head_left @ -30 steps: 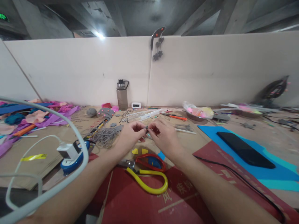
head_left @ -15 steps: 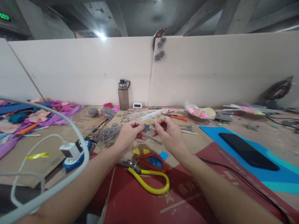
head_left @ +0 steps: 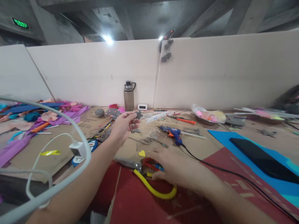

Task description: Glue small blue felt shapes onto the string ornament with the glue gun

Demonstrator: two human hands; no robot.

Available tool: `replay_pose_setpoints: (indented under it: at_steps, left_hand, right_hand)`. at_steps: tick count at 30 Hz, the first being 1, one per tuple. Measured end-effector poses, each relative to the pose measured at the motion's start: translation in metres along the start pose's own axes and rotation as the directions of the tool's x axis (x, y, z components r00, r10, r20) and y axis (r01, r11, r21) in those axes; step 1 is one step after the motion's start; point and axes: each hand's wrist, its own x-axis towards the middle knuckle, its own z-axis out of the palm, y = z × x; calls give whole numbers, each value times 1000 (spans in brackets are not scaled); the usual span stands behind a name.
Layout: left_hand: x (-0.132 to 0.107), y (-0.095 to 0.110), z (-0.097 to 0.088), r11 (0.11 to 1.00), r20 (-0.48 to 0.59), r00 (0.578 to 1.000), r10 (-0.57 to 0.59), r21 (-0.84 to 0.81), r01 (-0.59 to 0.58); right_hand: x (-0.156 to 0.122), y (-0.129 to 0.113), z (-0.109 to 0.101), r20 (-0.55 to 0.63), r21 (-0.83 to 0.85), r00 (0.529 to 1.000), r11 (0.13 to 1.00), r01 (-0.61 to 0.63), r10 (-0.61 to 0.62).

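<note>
Between the thumb and fingers of my left hand (head_left: pixel 126 126) is a small dark grey felt piece (head_left: pixel 139 115), shaped like a flower or star. My right hand (head_left: pixel 167 165), smeared by motion, hovers over the large scissors (head_left: pixel 158 194) with one red and one yellow handle. Its thumb and fingers are apart around the red handle, which they partly hide; contact is unclear. The scissors lie on the red cardboard, blades pointing left. Beside the right fingertips is a yellow heart cutout (head_left: pixel 141 153). A blue glue gun (head_left: pixel 174 133) lies beyond that hand.
A black phone (head_left: pixel 261 158) rests on blue sheets at right. Coloured scraps (head_left: pixel 49 116) are heaped at left, near a white charger (head_left: pixel 79 150) and a looping pale cable. Against the white partition stands a bottle (head_left: pixel 129 97). The glue gun's black cord (head_left: pixel 224 168) crosses the red cardboard.
My right hand has left the felt piece and come down toward me over the scissors. My left hand keeps the piece, slightly higher. The glue gun has come into sight.
</note>
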Motion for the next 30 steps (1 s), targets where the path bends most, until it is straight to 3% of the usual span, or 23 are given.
replay_pose_setpoints:
  at_steps: [3,9,14,18,22,25,28,30]
  left_hand:
    - [8,7,-8,998,-17,998,54,-28,-55]
    - [22,22,-24,988,-67,988,138,-62,-142]
    - [26,41,-36,976,-186,966,178,-91,-198]
    - [24,50,-44,950,-281,928,243,-125,-287]
    - [25,53,-48,928,-314,906,283,-147,-341]
    - [26,48,-46,938,-288,920,267,-139,-316]
    - [22,38,-36,961,-192,955,226,-116,-251]
    - [16,29,-26,980,-120,977,179,-70,-188]
  right_hand:
    - [-5,-8,10,-7,-139,999,990,30,-32]
    - [-2,-17,20,22,-139,999,989,-46,49]
    - [0,-19,19,28,37,999,998,-46,45]
    - [3,-14,10,-3,173,993,978,-119,121]
    - [12,1,6,-112,306,987,949,-78,118]
    - [19,16,10,-231,342,969,940,-5,90]
    - [24,27,14,-418,232,905,972,25,76]
    - [27,31,15,-481,154,873,988,-3,77]
